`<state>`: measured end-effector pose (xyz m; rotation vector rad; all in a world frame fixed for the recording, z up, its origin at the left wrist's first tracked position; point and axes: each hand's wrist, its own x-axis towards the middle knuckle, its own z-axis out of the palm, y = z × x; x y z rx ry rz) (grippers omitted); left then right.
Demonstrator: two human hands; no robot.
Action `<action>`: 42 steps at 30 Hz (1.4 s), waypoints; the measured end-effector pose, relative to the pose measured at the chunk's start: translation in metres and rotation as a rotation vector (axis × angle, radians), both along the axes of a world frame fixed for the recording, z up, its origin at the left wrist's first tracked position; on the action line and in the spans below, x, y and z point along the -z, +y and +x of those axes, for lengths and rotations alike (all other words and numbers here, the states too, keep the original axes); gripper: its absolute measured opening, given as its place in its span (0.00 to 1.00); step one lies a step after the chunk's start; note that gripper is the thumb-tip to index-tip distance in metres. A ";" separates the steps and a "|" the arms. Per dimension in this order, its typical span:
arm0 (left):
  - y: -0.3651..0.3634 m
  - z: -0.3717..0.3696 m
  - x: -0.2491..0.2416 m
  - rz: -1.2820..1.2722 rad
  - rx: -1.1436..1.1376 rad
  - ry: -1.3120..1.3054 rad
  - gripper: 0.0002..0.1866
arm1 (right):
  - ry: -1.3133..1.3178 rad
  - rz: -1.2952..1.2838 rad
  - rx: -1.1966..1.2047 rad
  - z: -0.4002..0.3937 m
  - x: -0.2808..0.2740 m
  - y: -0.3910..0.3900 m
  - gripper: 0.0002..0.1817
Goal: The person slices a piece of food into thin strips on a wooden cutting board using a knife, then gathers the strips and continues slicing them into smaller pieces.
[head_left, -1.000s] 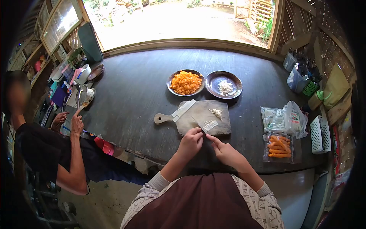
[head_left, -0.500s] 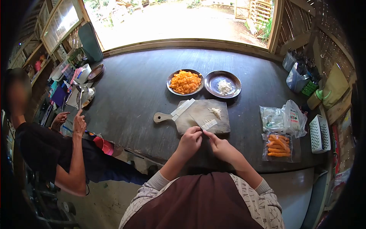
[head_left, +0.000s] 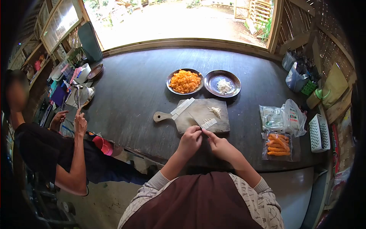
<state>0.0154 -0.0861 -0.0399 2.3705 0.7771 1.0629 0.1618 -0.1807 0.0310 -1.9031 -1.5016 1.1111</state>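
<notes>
Fingertips of left hand (head_left: 190, 140) and right hand (head_left: 220, 147) pinched nearly shut on something small between them, too tiny to identify, just short of cutting board (head_left: 198, 114); probably light, fragile, needs fingertip grip.

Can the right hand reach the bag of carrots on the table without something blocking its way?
Probably yes. The right hand is at the near edge of the cutting board, and the bag of carrots lies to its right on the table, with only bare tabletop between them.
</notes>
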 end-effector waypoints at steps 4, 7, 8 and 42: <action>0.000 0.000 0.001 0.016 -0.031 -0.026 0.09 | -0.039 0.091 -0.021 0.007 0.017 -0.006 0.24; 0.000 0.000 0.001 0.025 -0.030 -0.020 0.09 | -0.038 0.151 -0.020 0.006 0.023 -0.009 0.24; 0.000 0.000 0.001 0.027 -0.029 -0.015 0.09 | -0.038 0.149 -0.020 0.005 0.021 -0.006 0.24; 0.002 -0.001 0.004 0.039 -0.032 -0.030 0.07 | -0.050 0.160 -0.017 0.002 0.023 -0.009 0.24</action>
